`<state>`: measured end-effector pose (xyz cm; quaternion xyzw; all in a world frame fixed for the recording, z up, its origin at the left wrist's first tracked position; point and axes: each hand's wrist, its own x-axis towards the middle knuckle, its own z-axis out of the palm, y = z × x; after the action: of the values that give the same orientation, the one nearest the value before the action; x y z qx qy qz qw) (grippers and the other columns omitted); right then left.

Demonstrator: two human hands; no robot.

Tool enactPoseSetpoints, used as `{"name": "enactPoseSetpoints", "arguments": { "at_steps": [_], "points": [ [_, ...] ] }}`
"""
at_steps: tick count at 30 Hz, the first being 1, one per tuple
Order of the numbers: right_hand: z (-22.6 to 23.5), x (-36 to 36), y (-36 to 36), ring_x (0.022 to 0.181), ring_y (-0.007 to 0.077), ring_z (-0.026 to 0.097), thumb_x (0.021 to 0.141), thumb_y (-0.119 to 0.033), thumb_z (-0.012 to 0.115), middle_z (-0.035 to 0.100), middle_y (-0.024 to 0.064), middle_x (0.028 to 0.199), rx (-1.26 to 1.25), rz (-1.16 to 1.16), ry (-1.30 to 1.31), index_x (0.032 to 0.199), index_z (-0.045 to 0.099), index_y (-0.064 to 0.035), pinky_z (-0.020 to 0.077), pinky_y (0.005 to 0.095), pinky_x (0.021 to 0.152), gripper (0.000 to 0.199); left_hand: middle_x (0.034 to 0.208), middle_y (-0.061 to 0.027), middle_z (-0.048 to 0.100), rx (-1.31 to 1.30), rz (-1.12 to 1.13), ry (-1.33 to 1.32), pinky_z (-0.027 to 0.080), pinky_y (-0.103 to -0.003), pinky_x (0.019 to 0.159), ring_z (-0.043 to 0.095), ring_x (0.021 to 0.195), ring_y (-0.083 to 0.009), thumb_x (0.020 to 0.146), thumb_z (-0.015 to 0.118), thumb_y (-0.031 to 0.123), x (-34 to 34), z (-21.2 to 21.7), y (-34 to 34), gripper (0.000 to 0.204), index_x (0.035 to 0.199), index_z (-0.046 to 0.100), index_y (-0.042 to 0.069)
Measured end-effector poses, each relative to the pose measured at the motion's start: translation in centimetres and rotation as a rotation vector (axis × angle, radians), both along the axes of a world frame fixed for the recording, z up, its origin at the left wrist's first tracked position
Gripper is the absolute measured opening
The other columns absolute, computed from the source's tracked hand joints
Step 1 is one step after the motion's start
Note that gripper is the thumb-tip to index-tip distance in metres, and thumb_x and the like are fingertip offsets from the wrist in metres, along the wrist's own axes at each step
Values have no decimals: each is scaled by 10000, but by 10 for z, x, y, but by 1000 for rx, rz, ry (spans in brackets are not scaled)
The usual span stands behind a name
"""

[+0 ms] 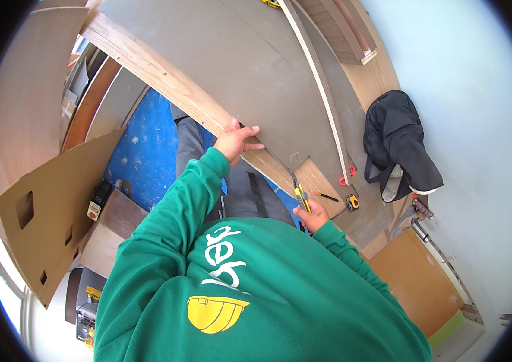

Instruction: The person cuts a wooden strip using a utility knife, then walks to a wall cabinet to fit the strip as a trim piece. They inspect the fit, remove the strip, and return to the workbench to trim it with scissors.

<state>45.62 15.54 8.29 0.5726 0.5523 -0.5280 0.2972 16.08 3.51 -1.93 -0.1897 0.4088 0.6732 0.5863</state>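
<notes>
Left hand (235, 140) lies on the near edge of the grey board (220, 66) along its wooden edge strip (165, 78) — fingers spread, gripping nothing. Right hand (311, 216) — fingers closed around a yellow utility knife (300, 194), blade at the board's wooden corner piece (319, 181). Tape measure (352, 203) and pencil (328, 196) lie nearby on the worktop.

Green sleeve (177, 199), yellow knife (300, 196), grey board (238, 66), blue floor (141, 145).
</notes>
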Motion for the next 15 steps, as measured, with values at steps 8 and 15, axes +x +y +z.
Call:
{"name": "enactPoseSetpoints", "arguments": {
  "at_steps": [8,15],
  "points": [
    [-4,-9,-8,505,112,481,835,-327,725,537,15,633,60,22,-23,815,587,-49,412,310,486,312,1114,-140,603,-27,-1,-2,609,-392,747,642,993,-265,927,591,103,-2,-1,2,290,1158,451,-3],
    [-16,2,-12,511,114,481,851,-322,717,513,9,606,126,112,43,818,559,-53,408,299,487,313,1126,-126,610,-45,-11,37,610,-374,727,648,985,-244,930,595,113,0,-1,2,289,1161,455,12]
  ]
}}
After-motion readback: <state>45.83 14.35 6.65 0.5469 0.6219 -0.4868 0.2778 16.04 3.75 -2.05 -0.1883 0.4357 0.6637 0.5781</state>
